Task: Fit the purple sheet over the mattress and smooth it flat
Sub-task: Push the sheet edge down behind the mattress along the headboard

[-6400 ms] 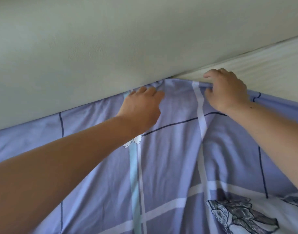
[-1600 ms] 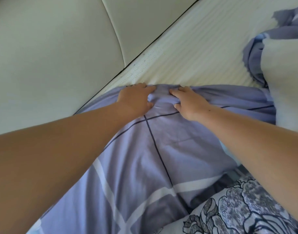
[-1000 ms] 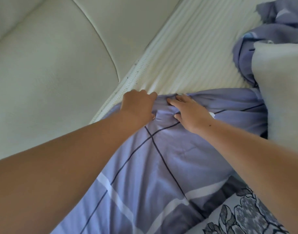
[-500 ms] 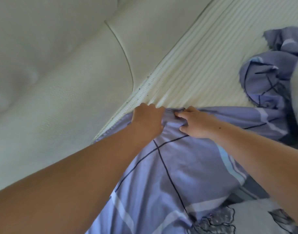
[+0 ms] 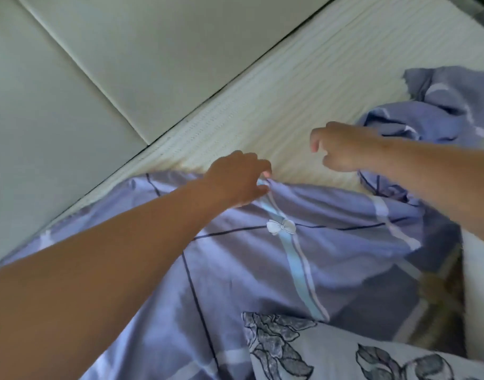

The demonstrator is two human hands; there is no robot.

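Left hand (image 5: 239, 178) pinches the purple sheet (image 5: 331, 242) edge, right hand (image 5: 345, 146) hovers loosely curled and empty; much bare mattress (image 5: 304, 86) remains uncovered

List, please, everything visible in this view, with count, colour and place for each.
Purple sheet: one, purple with white, pale blue and dark lines, a white bow print and grey leaf prints; covers the near part of the mattress, bunched at the right.
Mattress: one, cream, ribbed; bare beyond the sheet's edge.
Padded panels: pale grey-green, with seams; upper left, along the mattress edge.
Left hand: one; pinching the sheet's edge at centre.
Right hand: one; fingers curled, above the bare mattress, holding nothing visible.
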